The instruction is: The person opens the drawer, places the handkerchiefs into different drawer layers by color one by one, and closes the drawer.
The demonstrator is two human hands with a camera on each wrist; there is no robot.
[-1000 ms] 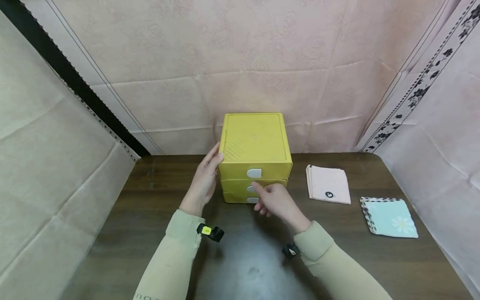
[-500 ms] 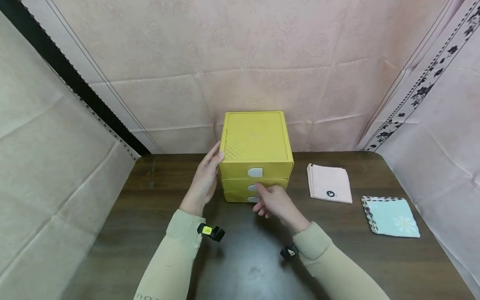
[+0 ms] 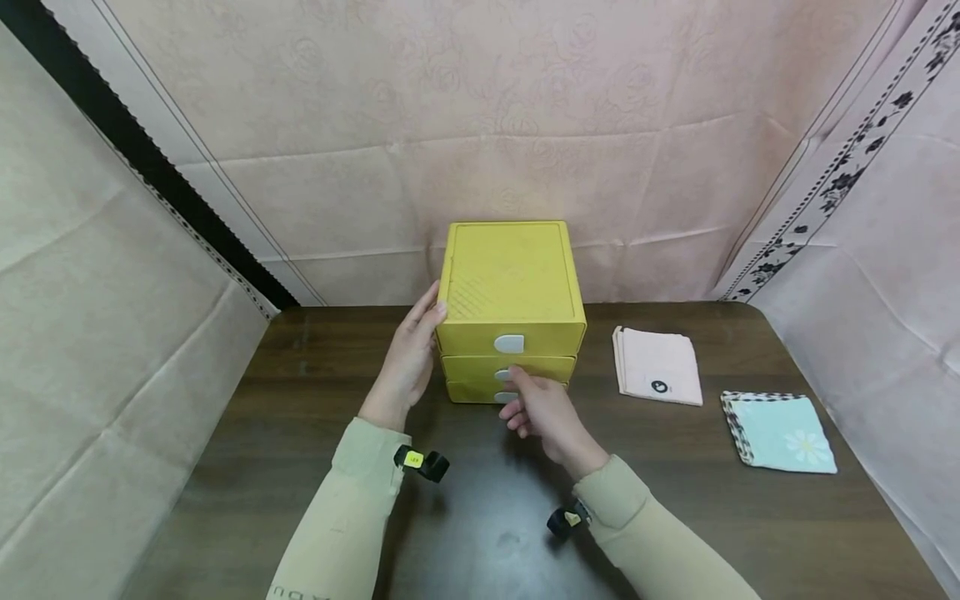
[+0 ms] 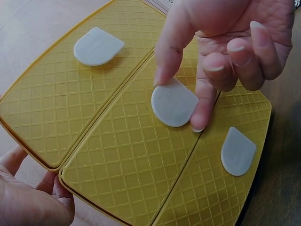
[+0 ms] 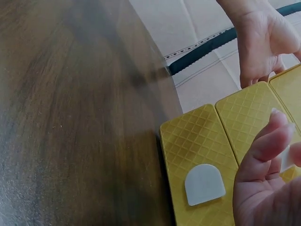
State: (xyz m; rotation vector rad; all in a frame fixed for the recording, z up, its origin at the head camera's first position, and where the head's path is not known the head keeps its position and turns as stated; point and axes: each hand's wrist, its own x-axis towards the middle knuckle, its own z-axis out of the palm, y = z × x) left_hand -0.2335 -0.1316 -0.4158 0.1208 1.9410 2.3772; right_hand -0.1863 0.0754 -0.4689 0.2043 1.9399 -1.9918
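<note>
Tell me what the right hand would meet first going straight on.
Likely the middle drawer front, just behind the white handle the right hand pinches; the gap is hard to judge.

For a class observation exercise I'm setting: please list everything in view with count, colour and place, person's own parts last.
Table: one, brown, lower head view.
Drawer unit: one, yellow, on the table.
Drawers: three, yellow, stacked in the unit.
Handles: three, white, one per drawer.
White cloth: one, white, folded, right of the unit.
Blue cloth: one, pale blue, folded, farther right.
Hangings: count unclear, pale, behind and beside the table.
Wrist devices: two, black, one per wrist.
Sleeves: two, pale green, over the forearms.
Left hand: one, bare, against the unit's left side.
Right hand: one, bare, pinching the middle handle.
</note>
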